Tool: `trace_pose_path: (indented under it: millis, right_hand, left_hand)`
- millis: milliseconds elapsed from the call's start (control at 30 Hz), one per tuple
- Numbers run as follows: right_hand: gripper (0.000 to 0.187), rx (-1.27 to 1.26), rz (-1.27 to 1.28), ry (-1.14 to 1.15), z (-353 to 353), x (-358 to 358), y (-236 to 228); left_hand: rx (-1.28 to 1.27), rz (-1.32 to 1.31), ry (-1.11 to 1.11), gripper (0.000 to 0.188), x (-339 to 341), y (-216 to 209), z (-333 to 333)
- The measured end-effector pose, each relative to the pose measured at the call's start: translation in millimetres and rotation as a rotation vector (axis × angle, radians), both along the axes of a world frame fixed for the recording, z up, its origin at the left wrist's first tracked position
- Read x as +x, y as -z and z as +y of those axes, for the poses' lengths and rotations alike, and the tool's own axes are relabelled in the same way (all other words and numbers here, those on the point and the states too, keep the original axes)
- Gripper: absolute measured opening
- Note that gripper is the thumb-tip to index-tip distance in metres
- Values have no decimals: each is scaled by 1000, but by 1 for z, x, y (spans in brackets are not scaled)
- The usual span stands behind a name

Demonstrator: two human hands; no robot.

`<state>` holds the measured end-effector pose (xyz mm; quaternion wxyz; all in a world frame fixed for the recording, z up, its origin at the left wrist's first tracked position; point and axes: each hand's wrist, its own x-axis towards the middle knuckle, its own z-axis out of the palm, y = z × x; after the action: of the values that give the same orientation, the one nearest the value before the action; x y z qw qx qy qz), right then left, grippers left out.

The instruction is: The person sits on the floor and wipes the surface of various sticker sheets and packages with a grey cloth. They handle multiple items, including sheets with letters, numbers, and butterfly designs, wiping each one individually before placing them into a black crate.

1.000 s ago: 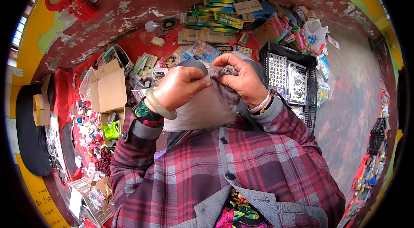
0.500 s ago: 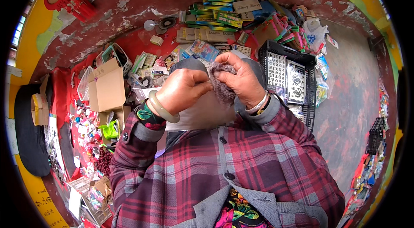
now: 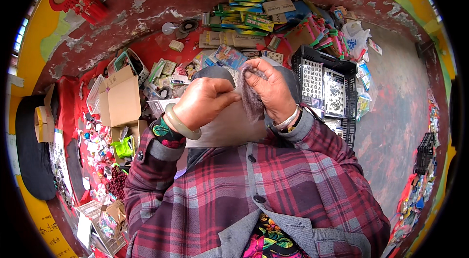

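Note:
In front of my chest, above my lap, my right hand (image 3: 274, 93) grips a small mauve-grey knitted piece (image 3: 251, 103) between thumb and fingers. The fabric hangs down beside the palm, and part of it is covered by the fingers. Just left of it, my left hand (image 3: 201, 103) is closed in a pinch, its fingertips close to the fabric's edge. Whatever those fingertips hold is too small to make out. A pale cloth (image 3: 220, 132) lies over my lap beneath both hands.
To the right stands a black plastic crate (image 3: 351, 70) with sticker sheets. Stacked boxes (image 3: 244, 23) lie ahead by the wall. At the left are an open cardboard box (image 3: 119, 102), a green plastic item (image 3: 123, 147) and scattered small goods on red cloth.
My right hand has turned slightly, and the knitted piece now hangs narrower and more edge-on. My left hand stays nearly in place, still pinched.

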<state>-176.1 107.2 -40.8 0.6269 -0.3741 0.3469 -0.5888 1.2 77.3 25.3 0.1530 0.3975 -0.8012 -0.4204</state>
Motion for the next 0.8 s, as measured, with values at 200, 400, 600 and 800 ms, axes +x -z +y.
trace_pose_path:
  millis: [200,400,600,800]
  right_hand:
    - [15,140,-182,151,-19,-46,14]
    - [25,232,-312,38,-16,-58,5]
    - [34,177,-374,-136,-16,-48,-14]
    - [39,120,-282,-172,-14,-47,-37]
  left_hand:
    - [77,75,-82,21,21,-3,-8]
    - [159,204,-163,17,45,-4,-15]
    - [28,239,-132,20,45,-16,-19]
    - [-30,340,-172,13,50,-34,-21]
